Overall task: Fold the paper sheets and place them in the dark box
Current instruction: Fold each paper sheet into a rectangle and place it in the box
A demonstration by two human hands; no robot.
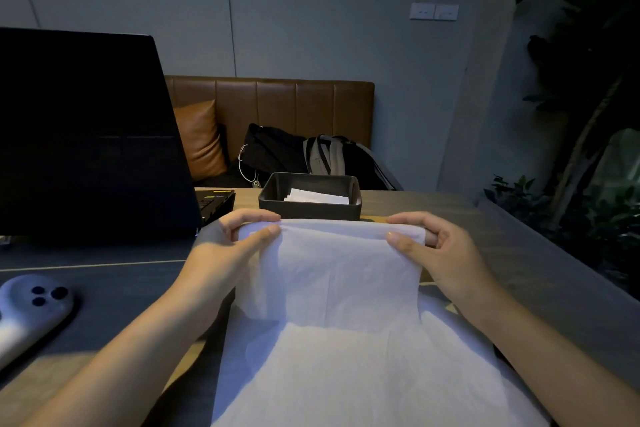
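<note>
Head cam: both hands pinch the far edge of a white paper sheet (pixel 346 288), left hand (pixel 239 236) at its left corner, right hand (pixel 429 243) at its right, thumbs on top. The sheet looks thin, soft and creased, lifted over more white paper on the counter (pixel 519 253). Just behind sits the dark box (pixel 310 208) with folded white sheets (pixel 317 197) inside.

Laptop (pixel 86 135), controller (pixel 33 305) (backpacks (pixel 311 156) behind)
</note>
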